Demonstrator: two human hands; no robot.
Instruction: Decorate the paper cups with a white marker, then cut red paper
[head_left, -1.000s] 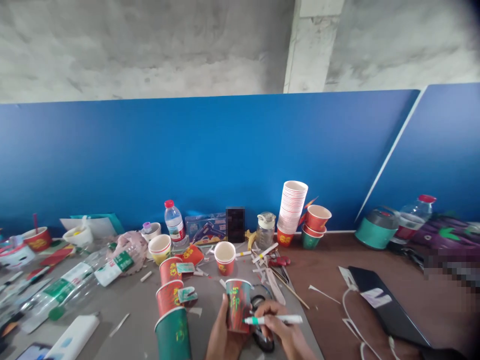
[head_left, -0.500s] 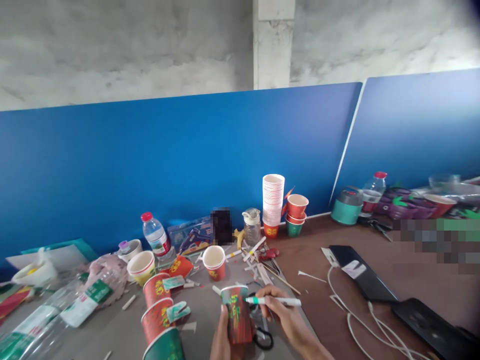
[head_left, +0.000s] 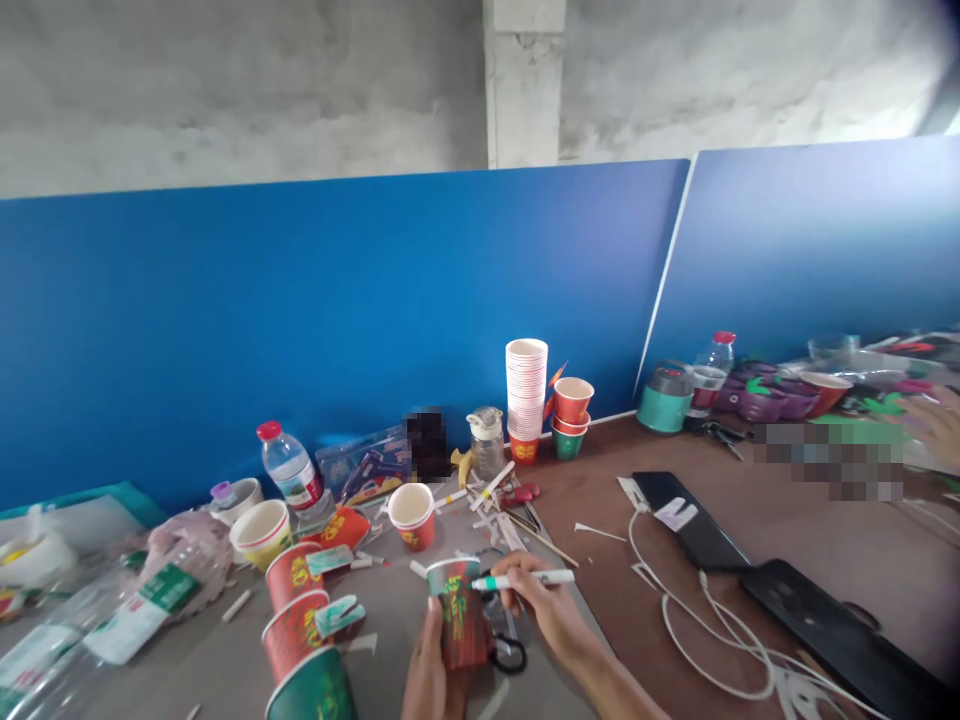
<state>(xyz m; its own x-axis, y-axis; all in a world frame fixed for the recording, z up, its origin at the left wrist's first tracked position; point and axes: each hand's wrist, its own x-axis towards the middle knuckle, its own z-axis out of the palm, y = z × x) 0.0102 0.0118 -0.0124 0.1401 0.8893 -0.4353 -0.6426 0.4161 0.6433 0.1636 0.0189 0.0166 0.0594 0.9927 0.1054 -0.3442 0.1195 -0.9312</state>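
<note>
My left hand (head_left: pixel 426 655) is wrapped round a red paper cup (head_left: pixel 466 638) with green colouring over its upper part and side. In my right hand (head_left: pixel 536 600) is a white marker (head_left: pixel 553 577) with a green end, gripped like a pen. Its tip points left and meets the cup near the rim, though actual contact is too small to tell. Partly hidden behind the cup lie black-handled scissors (head_left: pixel 510 656). To the left, several red and green paper cups (head_left: pixel 296 635) form a row, two with green-streaked paper pieces attached. A red cup (head_left: pixel 412 518) stands upright beyond.
A tall stack of paper cups (head_left: pixel 526 390) stands by the blue partition (head_left: pixel 337 300). Bottles (head_left: pixel 289 470) and paper scraps crowd the left and middle. On the right are a black phone (head_left: pixel 690 520), white cables (head_left: pixel 675 625) and another person's hand (head_left: pixel 934 425).
The view has swung slightly right, so everything sits further left. Another person's hand has come into view at the right edge. My hands keep the same hold on cup and marker.
</note>
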